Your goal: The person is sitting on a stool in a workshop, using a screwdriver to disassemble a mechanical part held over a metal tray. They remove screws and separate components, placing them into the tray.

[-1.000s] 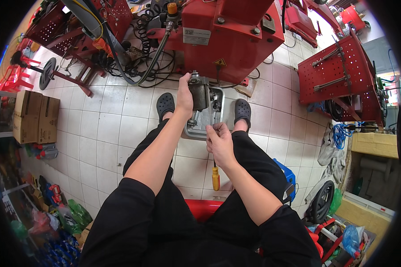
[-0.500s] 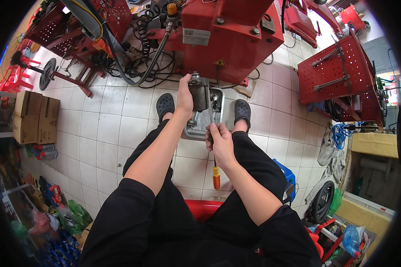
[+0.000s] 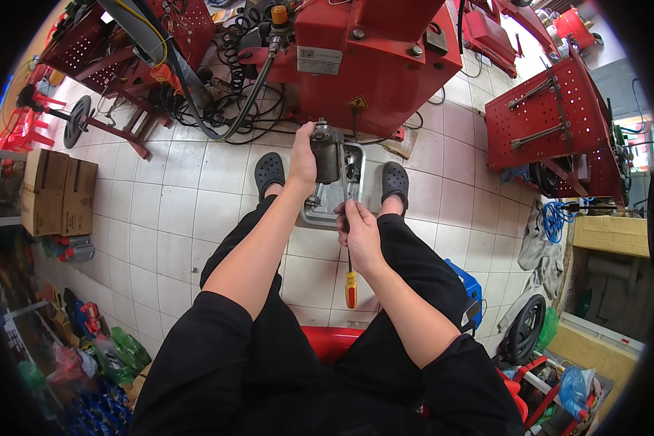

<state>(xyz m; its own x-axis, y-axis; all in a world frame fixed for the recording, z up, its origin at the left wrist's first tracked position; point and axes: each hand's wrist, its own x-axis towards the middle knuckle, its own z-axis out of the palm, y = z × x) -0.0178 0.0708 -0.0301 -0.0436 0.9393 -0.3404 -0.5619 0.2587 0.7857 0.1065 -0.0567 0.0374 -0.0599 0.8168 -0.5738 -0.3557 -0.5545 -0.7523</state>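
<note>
My left hand (image 3: 302, 161) is wrapped around a dark, cylindrical metal part (image 3: 328, 161) that looks like a small motor, with a bolt-like metal tip at its far end. My right hand (image 3: 360, 229) pinches the thin shaft of a screwdriver (image 3: 351, 291). Its yellow and red handle hangs on the near side of my fingers, while a rod continues beyond them along the part's right side. Where the rod's far tip sits I cannot make out. Beneath both hands is a grey metal tray (image 3: 369, 178) with small dark parts in it.
A large red machine (image 3: 374, 80) stands just ahead, with hoses and cables around its base. To the right is a red perforated workbench (image 3: 552, 127); cardboard boxes (image 3: 58, 192) stand at left. My shoes flank the tray on white floor tiles (image 3: 174, 211).
The screwdriver handle has turned about its length, now showing a red stripe on yellow, and has shifted slightly left. The dark part has tilted very slightly; both hands keep their hold.
</note>
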